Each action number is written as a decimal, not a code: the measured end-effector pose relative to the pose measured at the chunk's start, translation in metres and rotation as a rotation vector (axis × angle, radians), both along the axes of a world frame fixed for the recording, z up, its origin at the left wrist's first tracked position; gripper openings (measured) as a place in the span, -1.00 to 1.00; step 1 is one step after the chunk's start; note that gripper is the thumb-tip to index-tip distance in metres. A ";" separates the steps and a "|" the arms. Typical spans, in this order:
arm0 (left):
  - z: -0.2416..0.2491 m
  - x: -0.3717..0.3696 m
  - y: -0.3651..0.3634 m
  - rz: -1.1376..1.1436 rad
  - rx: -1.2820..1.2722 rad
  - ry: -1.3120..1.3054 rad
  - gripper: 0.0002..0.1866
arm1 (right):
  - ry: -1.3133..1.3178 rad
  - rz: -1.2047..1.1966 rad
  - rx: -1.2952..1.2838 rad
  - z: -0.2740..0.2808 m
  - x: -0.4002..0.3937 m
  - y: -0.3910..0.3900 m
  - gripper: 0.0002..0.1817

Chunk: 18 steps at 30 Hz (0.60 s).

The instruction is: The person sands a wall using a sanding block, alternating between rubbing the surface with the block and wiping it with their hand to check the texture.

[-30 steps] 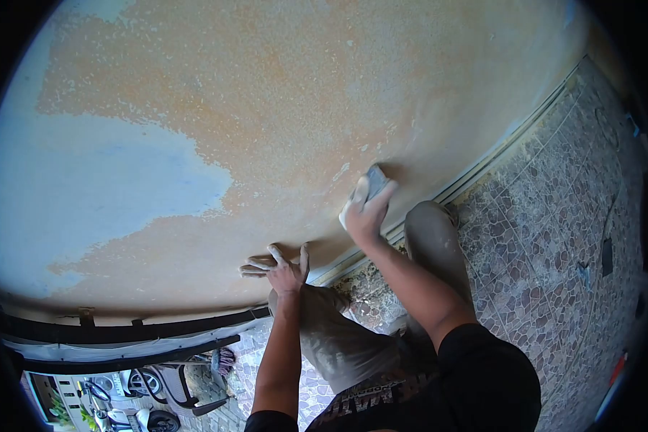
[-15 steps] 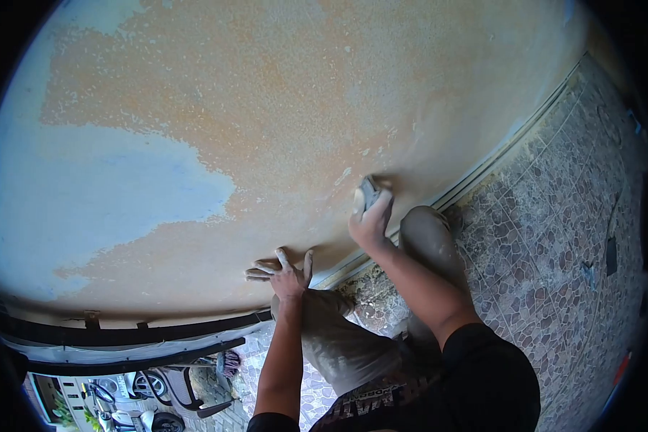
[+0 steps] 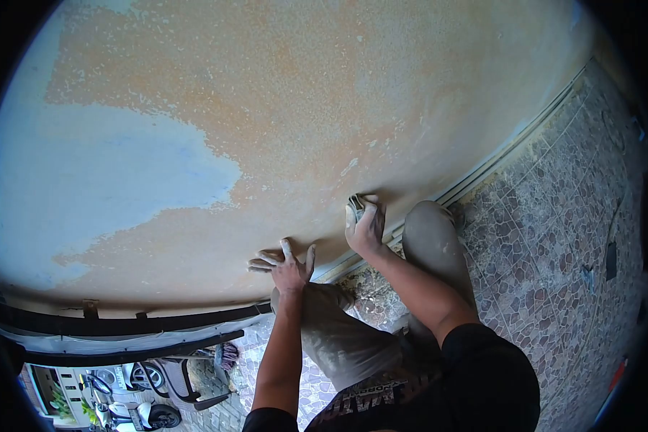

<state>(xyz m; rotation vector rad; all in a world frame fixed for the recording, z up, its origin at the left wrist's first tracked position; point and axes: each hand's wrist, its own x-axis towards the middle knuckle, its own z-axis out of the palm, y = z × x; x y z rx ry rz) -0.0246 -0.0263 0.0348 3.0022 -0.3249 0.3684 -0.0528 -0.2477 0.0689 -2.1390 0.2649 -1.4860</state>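
A small dark-grey block [image 3: 356,204] is clamped in the fingers of the dusty right hand [image 3: 368,228], held at the patchy tan and pale-blue wall [image 3: 288,122]. Left hand [image 3: 289,273] is rested on the wall, fingers spread apart. Grey-trousered knee [image 3: 432,234] is seen just right of the right hand, stone-patterned floor tiles [image 3: 525,245] beyond.

- Single view, worn on the head; looks forward and steeply down past the wearer's dark shirt [image 3: 489,374].
- Faces the wall [image 3: 288,129] at close range; it fills most of the upper frame.
- Left hand [image 3: 288,272] and right hand [image 3: 367,227] near mid-frame, seen from above and behind.
- Frame tilted: wall foot slants up rightward, tiled floor [image 3: 525,237] beyond.
- Very wide lens, rounded dark border; distant motorbike [image 3: 140,413] small, lower left.
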 end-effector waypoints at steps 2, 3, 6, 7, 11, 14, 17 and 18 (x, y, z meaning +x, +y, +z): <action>-0.009 0.002 0.004 -0.012 -0.007 -0.048 -0.01 | -0.036 -0.043 0.080 0.004 0.005 0.011 -0.68; -0.014 0.005 0.004 -0.062 -0.043 -0.155 -0.02 | -0.075 -0.071 0.145 0.025 0.009 0.008 -0.69; -0.013 -0.006 0.013 -0.090 -0.040 -0.167 -0.06 | -0.177 -0.066 0.315 0.101 0.022 -0.033 -0.73; -0.007 -0.005 0.011 -0.070 -0.026 -0.092 -0.07 | -0.169 -0.064 0.313 0.099 0.020 -0.033 -0.73; 0.013 -0.004 0.003 -0.023 -0.035 0.164 0.07 | -0.130 -0.111 0.119 0.028 0.021 -0.016 -0.70; 0.011 -0.004 0.002 0.004 -0.026 0.134 0.05 | -0.009 -0.101 0.052 -0.018 0.000 0.010 -0.71; -0.027 0.003 0.021 -0.173 0.079 -0.322 0.05 | -0.091 -0.088 0.213 0.023 0.014 0.004 -0.73; -0.022 0.001 0.022 -0.138 0.052 -0.209 0.04 | -0.149 -0.086 0.266 0.055 0.018 -0.007 -0.73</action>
